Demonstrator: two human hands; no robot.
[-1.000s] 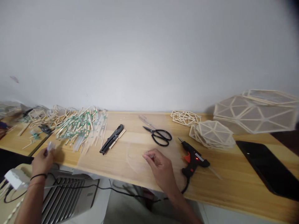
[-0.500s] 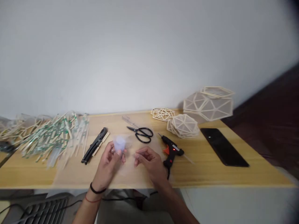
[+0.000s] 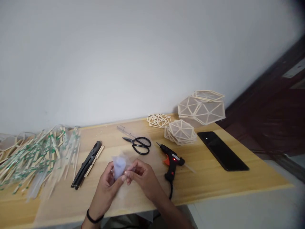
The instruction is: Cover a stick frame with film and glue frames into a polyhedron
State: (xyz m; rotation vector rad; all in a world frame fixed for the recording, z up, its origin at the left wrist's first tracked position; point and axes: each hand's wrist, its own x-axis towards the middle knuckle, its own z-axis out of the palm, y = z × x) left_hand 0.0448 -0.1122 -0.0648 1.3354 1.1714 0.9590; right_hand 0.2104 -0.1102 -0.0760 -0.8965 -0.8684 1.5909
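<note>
My left hand (image 3: 106,187) is closed around a small translucent, bluish-white film piece (image 3: 119,166), which looks curled or folded and stands up between thumb and fingers. At its right edge, the fingertips of my right hand (image 3: 143,178) pinch the film close to the left thumb. Both hands are over a thin see-through sheet (image 3: 108,203) spread on the wooden table. Just beyond them lie black-handled scissors (image 3: 141,145). A black glue gun (image 3: 172,161) with an orange trigger and a lit red light rests right of my right hand.
Left lie a long black cutting tool (image 3: 87,165), short wooden sticks (image 3: 94,160) and a pile of plastic-wrapped wooden sticks (image 3: 40,159). Toward the back right are stick frames (image 3: 158,120), film-covered frames (image 3: 181,131) and a larger stack (image 3: 202,109). A black tablet-like slab (image 3: 222,151) lies right.
My right hand has moved left to meet the film in my left hand; the hands were apart before. The camera view has shifted, so the table sits lower on the left.
</note>
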